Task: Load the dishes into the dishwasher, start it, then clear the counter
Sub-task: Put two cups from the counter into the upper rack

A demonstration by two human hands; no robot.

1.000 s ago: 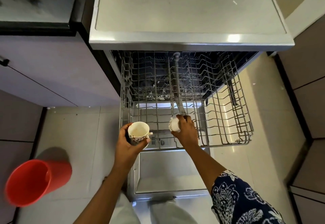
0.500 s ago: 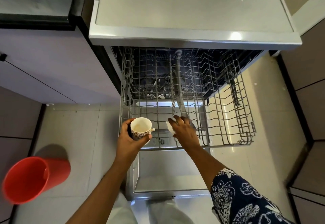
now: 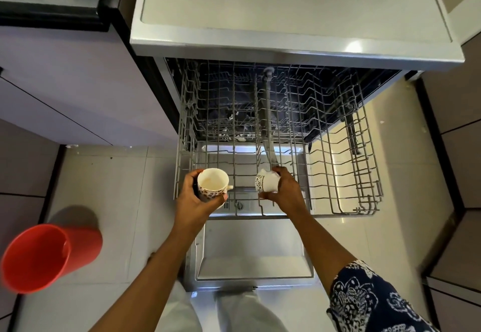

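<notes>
Our right fingers are curling over a small patterned cup, with the thumb pinching from below. The right hand is holding it tipped on its side just above the front wires of the rack. A second ago the hand was covering most of that cup. Now its printed band is showing toward the left, so we are probably turning it over to seat it mouth down. We cannot tell whether it is already touching the wires.

Our left hand is wrapping around a second cup and holding it upright, mouth up, at the rack's front left corner. It has barely shifted and is likely waiting its turn. This cup is showing a cream inside with a faint stain, a dark floral print outside and a small handle pointing right.

Farther out, the rack is standing pulled out over the open door and looking nearly bare, so we judge that loading is only beginning. A red bucket is sitting on the floor to the left.
</notes>
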